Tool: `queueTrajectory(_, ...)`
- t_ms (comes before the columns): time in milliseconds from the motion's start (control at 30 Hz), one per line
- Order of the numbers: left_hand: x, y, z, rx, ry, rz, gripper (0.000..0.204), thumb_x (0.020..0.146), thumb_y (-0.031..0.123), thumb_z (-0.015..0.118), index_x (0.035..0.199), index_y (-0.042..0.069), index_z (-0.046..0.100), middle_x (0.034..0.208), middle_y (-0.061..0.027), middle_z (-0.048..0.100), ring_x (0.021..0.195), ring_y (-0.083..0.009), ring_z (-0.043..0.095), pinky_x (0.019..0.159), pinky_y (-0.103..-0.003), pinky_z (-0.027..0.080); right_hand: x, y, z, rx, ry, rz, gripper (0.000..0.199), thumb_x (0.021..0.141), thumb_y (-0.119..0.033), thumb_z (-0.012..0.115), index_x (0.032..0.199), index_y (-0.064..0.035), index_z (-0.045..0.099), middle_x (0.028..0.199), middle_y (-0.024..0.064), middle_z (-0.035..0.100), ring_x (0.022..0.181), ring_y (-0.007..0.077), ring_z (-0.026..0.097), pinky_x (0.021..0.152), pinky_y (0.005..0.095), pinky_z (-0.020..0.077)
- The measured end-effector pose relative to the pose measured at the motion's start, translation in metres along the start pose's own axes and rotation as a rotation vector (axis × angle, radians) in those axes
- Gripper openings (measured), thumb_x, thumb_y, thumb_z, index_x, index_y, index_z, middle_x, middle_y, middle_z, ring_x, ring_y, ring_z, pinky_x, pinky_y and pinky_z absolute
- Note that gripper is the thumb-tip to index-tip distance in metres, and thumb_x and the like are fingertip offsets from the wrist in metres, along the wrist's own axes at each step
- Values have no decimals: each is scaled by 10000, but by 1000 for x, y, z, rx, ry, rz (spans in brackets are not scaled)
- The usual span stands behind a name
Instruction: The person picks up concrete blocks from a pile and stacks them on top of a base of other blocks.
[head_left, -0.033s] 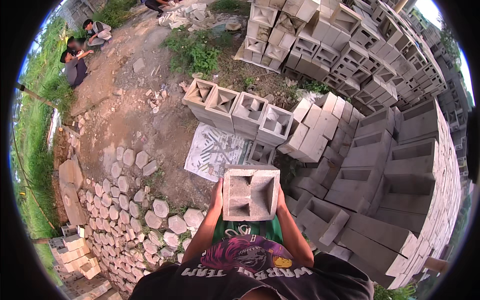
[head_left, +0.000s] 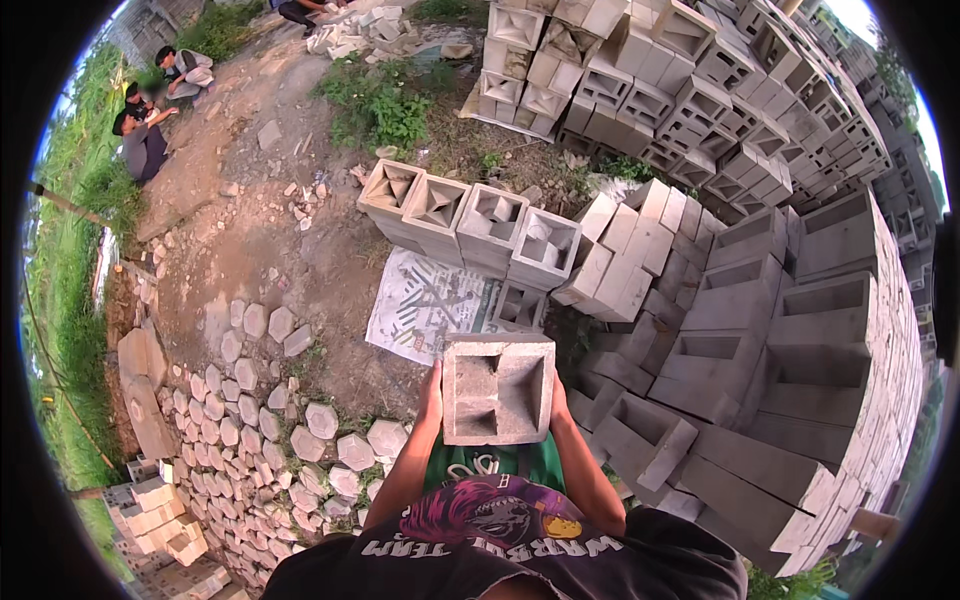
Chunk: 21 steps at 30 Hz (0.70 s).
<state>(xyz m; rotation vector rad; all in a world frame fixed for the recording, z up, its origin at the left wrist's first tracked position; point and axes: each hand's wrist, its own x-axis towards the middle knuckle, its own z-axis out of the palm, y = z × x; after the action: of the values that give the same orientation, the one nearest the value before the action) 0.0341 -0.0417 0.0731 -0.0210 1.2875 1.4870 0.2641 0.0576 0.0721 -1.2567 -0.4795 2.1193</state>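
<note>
I hold a grey hollow concrete block (head_left: 497, 390) in front of my chest, its open square face turned up toward the camera. My left hand (head_left: 432, 393) presses on its left side and my right hand (head_left: 558, 400) on its right side. Just beyond it, on the ground, lies a printed sheet (head_left: 420, 300) with one similar block (head_left: 520, 305) at its right edge. Behind the sheet stands a row of several patterned blocks (head_left: 470, 215).
Tall stacks of grey blocks (head_left: 800, 330) fill the right side and more stand at the back (head_left: 680, 70). Hexagonal pavers (head_left: 270, 440) lie scattered at lower left. Bare dirt (head_left: 250, 210) and a weed patch (head_left: 385, 100) lie ahead. People sit at upper left (head_left: 150, 110).
</note>
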Motion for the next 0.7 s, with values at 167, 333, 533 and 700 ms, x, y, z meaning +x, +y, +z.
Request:
queueTrajectory(167,23,-16,20,310,-18,-59,522,904,411,504,1217,-7,514,1190,-107,537,1096,-185,480,948,-326,358,19,14,-31,35,140,31,518,956,-485,347,1237,-87,524,1156,17,565,1006,122,520,900,291,414)
queueTrajectory(333,83,-52,37,494,-122,-312,557,815,278,646,1281,36,460,1214,-109,530,1129,-213,473,963,-345,350,53,73,-74,192,361,151,539,942,-501,357,1249,-88,519,1187,10,547,1061,136,497,933,287,385)
queueTrajectory(533,199,-147,-8,626,-174,-478,542,760,172,622,1258,18,471,1152,-126,566,1056,-231,523,925,-348,384,156,134,-148,265,436,228,588,935,-539,352,1280,-87,500,1217,32,541,1068,152,508,947,298,380)
queueTrajectory(700,302,-238,-52,600,-126,-546,523,732,141,596,1228,12,492,1115,-115,576,1022,-215,524,908,-340,388,260,218,-221,188,483,221,713,888,-623,375,1322,-64,460,1276,55,512,1129,185,490,989,302,354)
